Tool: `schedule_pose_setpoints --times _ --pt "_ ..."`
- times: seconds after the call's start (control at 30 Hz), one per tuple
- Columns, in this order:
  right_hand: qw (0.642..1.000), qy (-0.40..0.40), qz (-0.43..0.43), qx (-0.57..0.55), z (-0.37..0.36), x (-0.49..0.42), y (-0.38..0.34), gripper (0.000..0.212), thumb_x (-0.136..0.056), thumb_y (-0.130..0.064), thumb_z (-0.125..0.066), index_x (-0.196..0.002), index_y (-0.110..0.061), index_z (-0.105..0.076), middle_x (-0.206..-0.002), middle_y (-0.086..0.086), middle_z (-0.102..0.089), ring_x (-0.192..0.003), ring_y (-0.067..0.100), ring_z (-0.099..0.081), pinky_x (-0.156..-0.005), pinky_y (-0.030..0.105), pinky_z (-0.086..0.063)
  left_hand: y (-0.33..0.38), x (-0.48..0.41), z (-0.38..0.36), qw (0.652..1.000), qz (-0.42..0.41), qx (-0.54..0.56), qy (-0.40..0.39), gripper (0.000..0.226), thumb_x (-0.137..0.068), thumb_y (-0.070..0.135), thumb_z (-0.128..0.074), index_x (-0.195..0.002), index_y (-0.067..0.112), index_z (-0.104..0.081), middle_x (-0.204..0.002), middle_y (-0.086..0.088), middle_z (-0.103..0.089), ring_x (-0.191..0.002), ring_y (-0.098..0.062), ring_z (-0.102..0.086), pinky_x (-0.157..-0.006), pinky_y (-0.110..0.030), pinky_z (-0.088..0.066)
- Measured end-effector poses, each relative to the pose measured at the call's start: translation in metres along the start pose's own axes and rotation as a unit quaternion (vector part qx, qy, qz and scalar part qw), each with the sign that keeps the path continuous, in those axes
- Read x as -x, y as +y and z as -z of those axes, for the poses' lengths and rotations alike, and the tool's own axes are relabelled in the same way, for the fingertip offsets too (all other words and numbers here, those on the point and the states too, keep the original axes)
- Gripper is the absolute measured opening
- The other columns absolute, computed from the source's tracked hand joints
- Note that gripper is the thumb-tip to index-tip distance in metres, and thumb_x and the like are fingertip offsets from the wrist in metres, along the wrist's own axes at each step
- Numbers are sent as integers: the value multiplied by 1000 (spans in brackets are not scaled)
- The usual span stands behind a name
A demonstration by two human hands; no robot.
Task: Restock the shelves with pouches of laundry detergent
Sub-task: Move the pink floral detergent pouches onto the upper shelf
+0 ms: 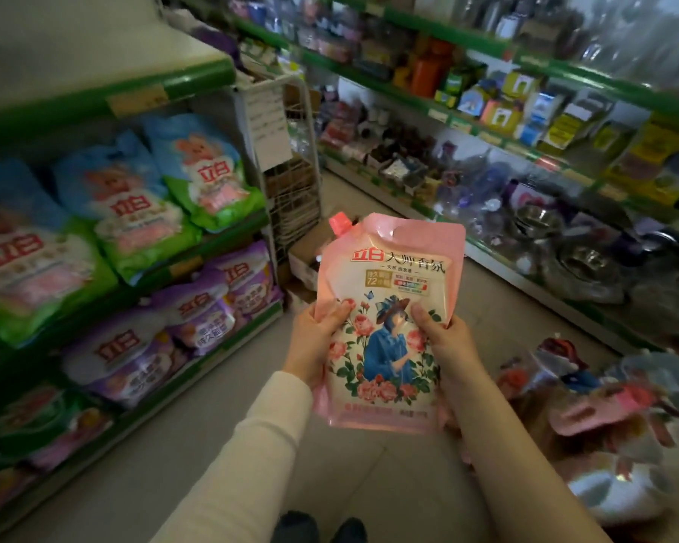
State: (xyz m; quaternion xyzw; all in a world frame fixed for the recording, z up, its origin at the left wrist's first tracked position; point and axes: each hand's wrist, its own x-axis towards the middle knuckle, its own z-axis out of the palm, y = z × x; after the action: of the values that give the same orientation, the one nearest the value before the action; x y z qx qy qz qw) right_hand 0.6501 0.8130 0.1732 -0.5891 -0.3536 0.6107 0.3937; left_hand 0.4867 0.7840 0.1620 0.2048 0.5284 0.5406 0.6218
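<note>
A person's left hand (319, 339) and right hand (445, 340) grip a soft, seemingly heavy pink detergent pouch (385, 319) by its sides, thumbs pressing its face.

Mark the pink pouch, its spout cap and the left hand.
pink pouch (389, 327): head view, centre of the printed front.
spout cap (340, 223): head view, middle of the cap.
left hand (316, 342): head view, middle of the hand.
</note>
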Motion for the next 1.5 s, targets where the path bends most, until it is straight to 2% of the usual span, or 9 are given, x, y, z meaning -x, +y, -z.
schedule_pose_setpoints --times 0.3,0.57,0.73,0.9,1.0,1.17,1.3,1.4,1.5 --pt "996 -70 -11 45 -96 -6 -6 35 -81 -33 -68 -106 -10 -59 -88 9 -74 -71 23 -73 -51 29 -56 35 2 81 996 -47 24 73 10 -86 18 -65 -89 9 -64 -78 -9 -74 -70 -24 -72 -67 -38 -59" --pt "988 -129 35 77 -164 -38 -39 26 -81 -25 -70 -103 -15 -63 -94 9 -73 -80 23 -72 -61 31 -59 78 -11 112 983 -82 80 144 29 -86 22 -65 -105 0 -62 -94 -20 -72 -85 -37 -70 -80 -54 -55" --pt "980 -164 64 92 -196 -70 -71 15 -79 -25 -71 -91 -20 -63 -87 6 -73 -77 20 -71 -58 30 -56 110 -32 112 967 -134 104 188 24 -86 20 -65 -104 4 -61 -91 -17 -73 -83 -35 -71 -78 -49 -57" --pt "968 -218 92 84 -232 -101 -106 8 -82 -21 -69 -82 -21 -62 -81 2 -70 -68 13 -67 -45 19 -51 152 -56 117 955 -182 97 214 13 -88 17 -62 -95 6 -63 -76 -7 -74 -69 -23 -72 -59 -33 -58" --pt "963 -242 87 85 -259 -117 -125 9 -81 -24 -69 -86 -20 -63 -86 5 -72 -76 19 -69 -56 27 -54 179 -69 125 948 -196 94 231 15 -87 18 -64 -97 7 -63 -82 -10 -74 -77 -27 -72 -66 -37 -58" --pt "951 -283 97 80 -309 -147 -159 16 -80 -25 -70 -91 -17 -64 -69 -3 -73 -63 12 -71 -52 25 -53 227 -98 145 940 -223 97 238 21 -87 21 -63 -103 8 -61 -86 -11 -74 -80 -28 -72 -72 -40 -58" --pt "942 -311 103 71 -345 -169 -184 24 -79 -24 -70 -100 -14 -66 -76 -1 -75 -71 16 -72 -64 31 -55 264 -124 164 942 -232 98 223 15 -89 24 -61 -101 15 -60 -83 -8 -75 -79 -26 -72 -73 -42 -58" --pt "929 -352 83 73 -359 -185 -199 16 -83 -23 -66 -97 -17 -64 -73 0 -75 -65 15 -72 -59 29 -54 284 -143 177 944 -218 105 224 22 -88 27 -63 -106 14 -62 -94 -11 -73 -87 -31 -71 -84 -53 -54" --pt "926 -366 60 73 -372 -203 -210 17 -82 -23 -65 -97 -18 -61 -75 5 -75 -64 19 -72 -63 35 -52 302 -161 186 944 -211 110 227 22 -88 24 -62 -107 12 -63 -94 -12 -74 -88 -31 -71 -86 -53 -53"
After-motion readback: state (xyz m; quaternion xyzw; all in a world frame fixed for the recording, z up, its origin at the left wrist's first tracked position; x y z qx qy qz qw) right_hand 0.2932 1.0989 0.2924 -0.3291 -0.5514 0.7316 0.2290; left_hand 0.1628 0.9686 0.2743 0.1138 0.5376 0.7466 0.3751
